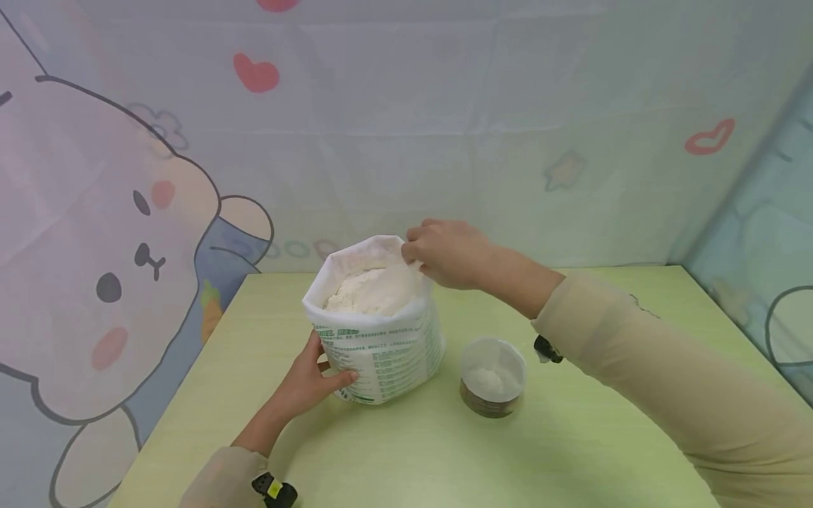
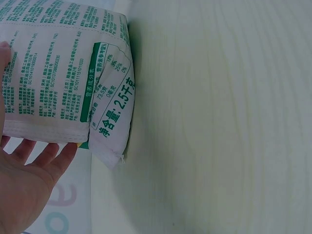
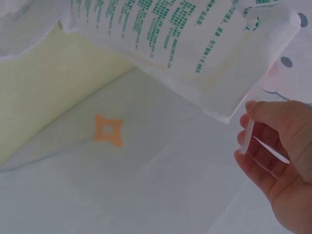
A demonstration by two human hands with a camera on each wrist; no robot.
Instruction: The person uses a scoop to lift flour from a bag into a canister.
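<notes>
An opened white flour bag (image 1: 387,353) with green print stands on the table, its mouth rolled open and heaped with pale flour (image 1: 377,291). My left hand (image 1: 311,381) holds the bag's lower left side, thumb across the front and fingers behind. In the right wrist view my right hand (image 3: 280,156) pinches a thin white handle (image 3: 248,131) between thumb and fingers; its other end is hidden. The head view has my right hand (image 1: 447,254) at the bag's right rim. Right of the bag sits a small round tub (image 1: 489,403), white inside with a brown band, holding some white powder (image 1: 490,382).
The light wood-grain table (image 1: 571,437) runs back to a cartoon-printed cloth (image 1: 406,141). Another printed cloth panel (image 1: 768,240) stands along the right edge. A dark wrist strap (image 1: 276,490) shows at the left sleeve.
</notes>
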